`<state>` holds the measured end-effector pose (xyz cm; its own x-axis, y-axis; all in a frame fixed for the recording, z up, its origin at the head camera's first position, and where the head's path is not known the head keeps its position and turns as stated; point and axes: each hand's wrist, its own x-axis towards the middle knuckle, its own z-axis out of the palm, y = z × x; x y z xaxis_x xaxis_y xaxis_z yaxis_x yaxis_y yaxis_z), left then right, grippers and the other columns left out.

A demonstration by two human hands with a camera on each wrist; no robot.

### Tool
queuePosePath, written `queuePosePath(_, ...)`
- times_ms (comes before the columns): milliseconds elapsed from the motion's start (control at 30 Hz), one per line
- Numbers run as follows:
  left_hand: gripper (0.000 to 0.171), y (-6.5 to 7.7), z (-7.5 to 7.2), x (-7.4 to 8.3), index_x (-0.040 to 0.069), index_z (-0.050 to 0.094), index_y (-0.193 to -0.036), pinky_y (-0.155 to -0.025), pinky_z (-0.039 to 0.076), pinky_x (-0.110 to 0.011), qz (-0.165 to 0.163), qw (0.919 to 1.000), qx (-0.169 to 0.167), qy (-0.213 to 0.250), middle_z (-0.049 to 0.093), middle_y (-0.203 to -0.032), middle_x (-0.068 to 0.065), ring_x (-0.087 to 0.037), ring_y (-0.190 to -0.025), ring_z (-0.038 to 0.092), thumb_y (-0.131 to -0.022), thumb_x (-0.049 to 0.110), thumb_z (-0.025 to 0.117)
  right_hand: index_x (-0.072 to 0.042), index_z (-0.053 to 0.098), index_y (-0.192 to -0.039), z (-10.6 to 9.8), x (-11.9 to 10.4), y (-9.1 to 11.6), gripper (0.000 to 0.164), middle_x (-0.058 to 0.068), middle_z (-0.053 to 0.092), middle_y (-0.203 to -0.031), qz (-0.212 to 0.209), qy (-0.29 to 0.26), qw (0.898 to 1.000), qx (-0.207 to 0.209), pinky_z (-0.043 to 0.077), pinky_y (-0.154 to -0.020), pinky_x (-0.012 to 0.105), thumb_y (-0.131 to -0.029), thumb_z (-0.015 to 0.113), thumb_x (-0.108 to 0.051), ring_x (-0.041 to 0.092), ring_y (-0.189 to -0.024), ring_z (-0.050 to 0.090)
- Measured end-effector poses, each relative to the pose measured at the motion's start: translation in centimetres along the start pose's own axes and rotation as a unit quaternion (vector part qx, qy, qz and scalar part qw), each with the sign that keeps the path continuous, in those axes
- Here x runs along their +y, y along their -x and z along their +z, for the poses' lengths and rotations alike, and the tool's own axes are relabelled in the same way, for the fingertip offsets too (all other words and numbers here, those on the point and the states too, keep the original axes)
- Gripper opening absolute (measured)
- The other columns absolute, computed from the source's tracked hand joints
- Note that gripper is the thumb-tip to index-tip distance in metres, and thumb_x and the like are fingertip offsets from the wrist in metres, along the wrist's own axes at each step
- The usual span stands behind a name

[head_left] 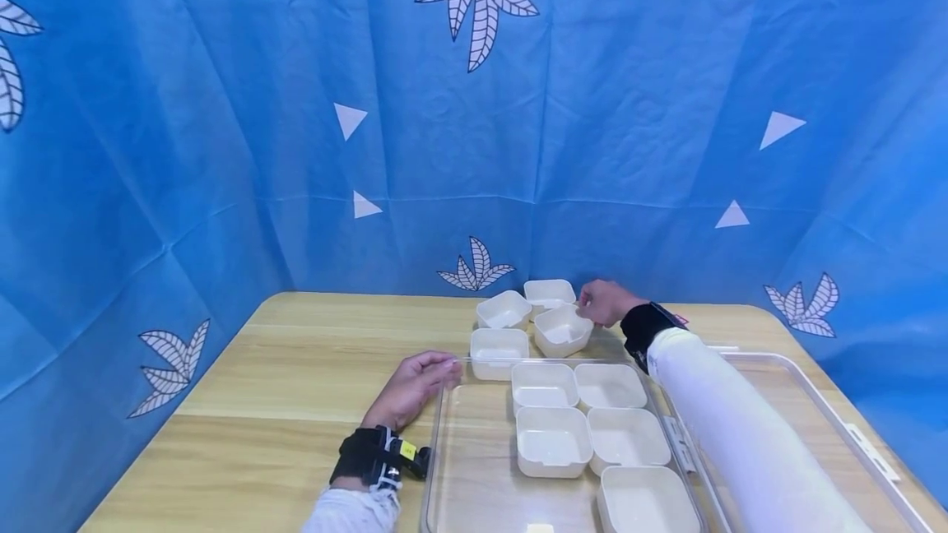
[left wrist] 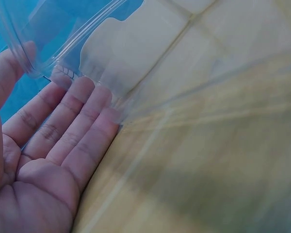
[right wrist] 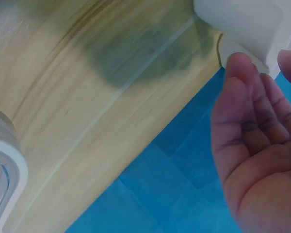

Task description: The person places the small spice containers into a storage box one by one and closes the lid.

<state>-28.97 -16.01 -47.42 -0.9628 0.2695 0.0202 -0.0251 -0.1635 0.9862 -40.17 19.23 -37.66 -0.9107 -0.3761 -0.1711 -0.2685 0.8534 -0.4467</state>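
Note:
My right hand [head_left: 609, 303] reaches to the back of the table and pinches the rim of a small white open-topped container [head_left: 563, 341], which stands slightly tilted. In the right wrist view, thumb and curled fingers [right wrist: 240, 65] meet at a white container's edge. My left hand [head_left: 412, 389] rests at the far left corner of a large clear plastic box [head_left: 435, 455]. Its fingers [left wrist: 48, 131] lie nearly straight against the clear wall, with the thumb round the corner. Several white containers [head_left: 554, 437] stand inside the box, in its right half.
Three more white containers, a back one [head_left: 548, 291], a left one [head_left: 504, 315] and a front one [head_left: 499, 344], stand beyond the box. A clear lid with a white-clipped frame [head_left: 815, 414] lies at right, partly under my right arm. Blue cloth [head_left: 637, 146] hangs behind the wooden table [head_left: 244, 410].

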Motion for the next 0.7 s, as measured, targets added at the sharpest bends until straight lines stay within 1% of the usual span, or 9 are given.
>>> queuePosePath(167, 0.033, 0.03, 0.08, 0.06, -0.009, 0.055, -0.121, -0.097, 0.048, -0.036, -0.002, 1.0000, -0.007, -0.002, 0.061, -0.118, -0.021, -0.030, -0.110, 0.061, -0.095, 0.009, 0.061, -0.004, 0.058, -0.094, 0.27, 0.08, -0.02, 0.007, 0.004, 0.064, -0.065, -0.007, 0.023, 1.000, 0.004, 0.050, -0.051, 0.024, -0.092, 0.059, -0.010, 0.021, -0.060, 0.066)
queuePosePath(300, 0.035, 0.19, -0.24, 0.23, -0.011, 0.053, -0.123, -0.097, 0.048, -0.036, -0.001, 0.9999, -0.002, -0.010, 0.060, -0.120, -0.022, -0.031, -0.111, 0.060, -0.095, 0.010, 0.060, -0.003, 0.059, -0.095, 0.39, -0.25, -0.19, 0.005, 0.003, 0.064, -0.070, -0.025, 0.030, 0.999, 0.004, 0.050, -0.051, 0.024, -0.093, 0.058, -0.008, 0.020, -0.059, 0.066)
queuePosePath(433, 0.036, 0.26, -0.46, 0.29, -0.011, 0.053, -0.123, -0.097, 0.048, -0.036, 0.003, 0.9999, 0.001, -0.017, 0.059, -0.121, -0.024, -0.032, -0.112, 0.060, -0.096, 0.011, 0.060, -0.003, 0.060, -0.095, 0.40, -0.37, -0.28, 0.005, 0.004, 0.064, -0.075, -0.035, 0.023, 0.999, 0.002, 0.050, -0.052, 0.024, -0.094, 0.058, -0.007, 0.021, -0.061, 0.067)
queuePosePath(600, 0.036, 0.07, -0.27, 0.12, -0.010, 0.054, -0.123, -0.098, 0.047, -0.036, 0.001, 0.9999, -0.008, -0.009, 0.060, -0.120, -0.023, -0.032, -0.112, 0.060, -0.095, 0.011, 0.061, -0.001, 0.060, -0.095, 0.32, 0.00, 0.06, 0.005, 0.004, 0.063, -0.071, -0.043, 0.020, 0.999, 0.002, 0.048, -0.050, 0.023, -0.093, 0.058, -0.005, 0.025, -0.061, 0.068)
queuePosePath(700, 0.037, -0.01, -0.19, 0.04, -0.010, 0.053, -0.123, -0.098, 0.047, -0.036, 0.001, 0.9999, -0.009, -0.008, 0.060, -0.120, -0.022, -0.031, -0.112, 0.060, -0.094, 0.011, 0.062, 0.000, 0.060, -0.095, 0.22, 0.19, 0.25, 0.005, 0.004, 0.063, -0.071, -0.048, 0.014, 0.999, 0.002, 0.049, -0.050, 0.023, -0.092, 0.058, -0.003, 0.025, -0.062, 0.068)
